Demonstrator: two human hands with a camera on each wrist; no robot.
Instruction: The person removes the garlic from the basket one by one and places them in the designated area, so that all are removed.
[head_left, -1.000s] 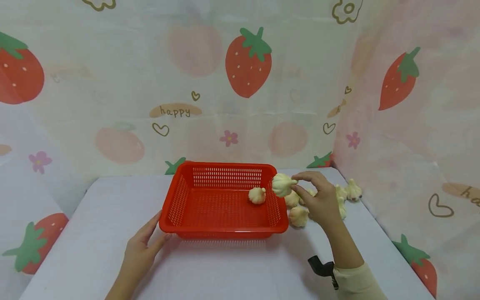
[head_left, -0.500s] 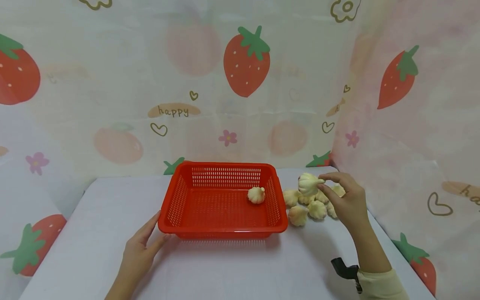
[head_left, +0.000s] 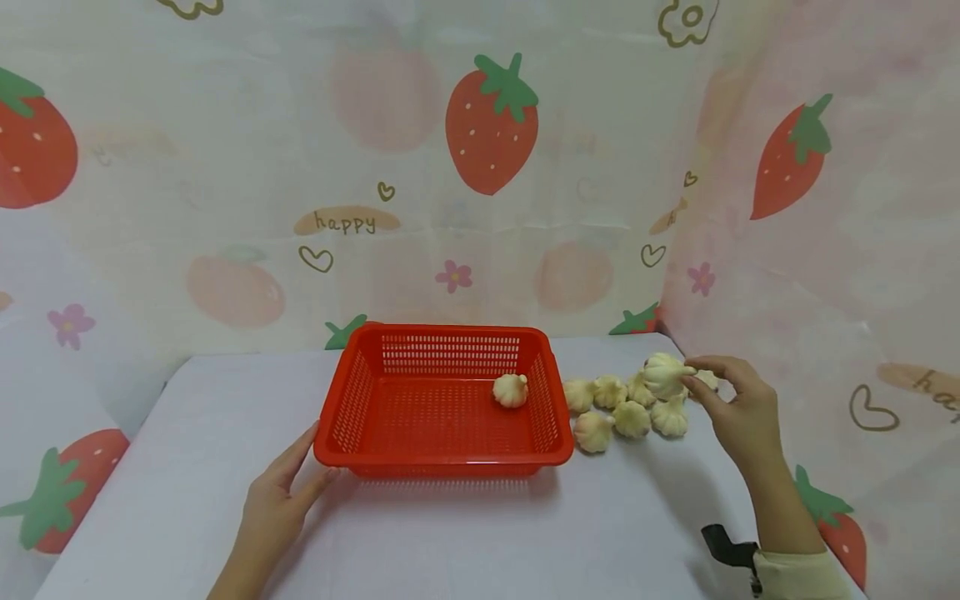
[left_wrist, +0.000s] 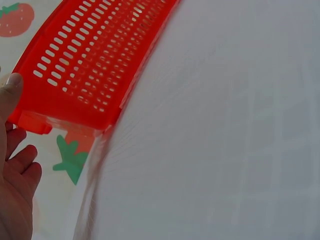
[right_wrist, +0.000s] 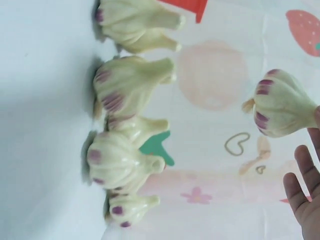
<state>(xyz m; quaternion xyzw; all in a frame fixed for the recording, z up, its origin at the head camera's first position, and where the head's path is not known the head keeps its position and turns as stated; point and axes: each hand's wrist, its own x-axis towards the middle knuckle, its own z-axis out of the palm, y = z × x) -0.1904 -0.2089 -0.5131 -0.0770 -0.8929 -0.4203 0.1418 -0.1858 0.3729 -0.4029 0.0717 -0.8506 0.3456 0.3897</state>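
My right hand (head_left: 742, 412) pinches a garlic bulb (head_left: 664, 375) by its stem, above the right part of a garlic group on the table. In the right wrist view this held garlic bulb (right_wrist: 282, 105) shows purple streaks and hangs apart from the others. A red plastic basket (head_left: 442, 460) with slotted walls stands in the middle. One garlic bulb (head_left: 511, 390) lies inside it, towards the right. My left hand (head_left: 276, 496) holds the basket's front left corner, with the thumb (left_wrist: 12, 85) against its wall in the left wrist view.
Several garlic bulbs (head_left: 632, 419) lie close together right of the basket, some partly hidden by the right hand and its bulb. A white cloth covers the table (head_left: 450, 542). Strawberry-printed curtains (head_left: 491, 250) enclose the back and sides.
My right hand has moved right with the garlic bulb, from beside the basket's right rim to over the right end of the garlic group. The left hand stays at the basket corner.
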